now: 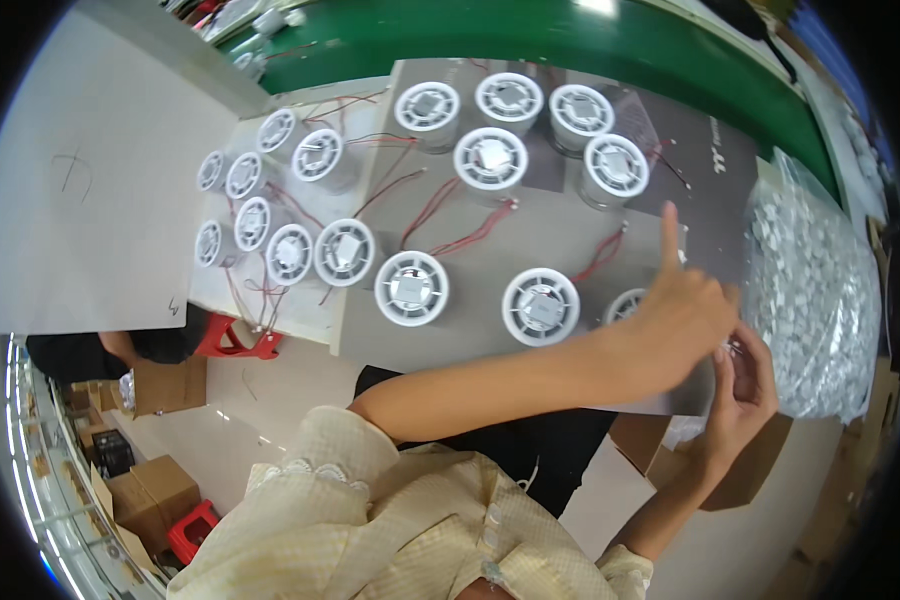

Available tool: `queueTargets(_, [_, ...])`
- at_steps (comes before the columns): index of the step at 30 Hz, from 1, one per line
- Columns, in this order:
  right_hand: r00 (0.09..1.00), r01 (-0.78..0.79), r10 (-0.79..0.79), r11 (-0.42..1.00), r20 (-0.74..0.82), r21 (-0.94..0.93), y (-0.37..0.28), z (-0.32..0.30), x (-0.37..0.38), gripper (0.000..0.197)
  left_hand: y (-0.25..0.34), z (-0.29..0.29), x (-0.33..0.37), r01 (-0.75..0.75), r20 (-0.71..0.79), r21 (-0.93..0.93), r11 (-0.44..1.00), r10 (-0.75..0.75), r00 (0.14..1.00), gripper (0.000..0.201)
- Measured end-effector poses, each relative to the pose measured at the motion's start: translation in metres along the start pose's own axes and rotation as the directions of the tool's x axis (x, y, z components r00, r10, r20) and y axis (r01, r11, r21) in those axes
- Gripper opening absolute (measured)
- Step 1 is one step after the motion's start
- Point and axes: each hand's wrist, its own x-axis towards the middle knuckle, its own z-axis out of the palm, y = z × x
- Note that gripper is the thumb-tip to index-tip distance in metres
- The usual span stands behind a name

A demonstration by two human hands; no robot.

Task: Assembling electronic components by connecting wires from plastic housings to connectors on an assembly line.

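Note:
My left hand (682,312) reaches across the right part of the board, its index finger stretched out and its other fingers curled, mostly hidden. Just beside it, my right hand (745,392) has thumb and fingers pinched together around a small whitish piece (732,347), too small to name. Partly covered by my left hand is a round white unit (625,304) with a spoked top. A similar unit (541,307) stands to its left, with a square whitish plate in its middle and red wires (602,252) behind it.
Several more spoked white units (411,288) stand across the grey board (470,345) and a white surface at left. At right lies a clear plastic bag (815,290) full of small white pieces. A large white panel (80,170) rises at left. Cardboard boxes (155,495) sit on the floor.

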Motion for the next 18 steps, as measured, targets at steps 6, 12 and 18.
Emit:
queueTargets(6, [0.998, 0.064, -0.059, 0.984, -0.034, 0.164, 0.000, 0.014, -0.004, 0.031, 0.009, 0.026, 0.002, 0.066, 0.106, 0.094, 0.993, -0.076, 0.991, 0.011])
queueTargets(12, [0.996, 0.010, 0.005, 0.987, -0.093, 0.161, 0.001, 0.018, -0.004, 0.031, 0.017, -0.010, -0.001, 0.089, 0.019, 0.222, 0.971, -0.095, 0.995, 0.012])
queueTargets(18, [0.999, -0.027, 0.022, 0.973, 0.027, 0.228, -0.022, 0.020, 0.003, 0.028, 0.008, -0.025, -0.005, 0.082, 0.219, 0.126, 0.989, -0.108, 0.970, 0.017])
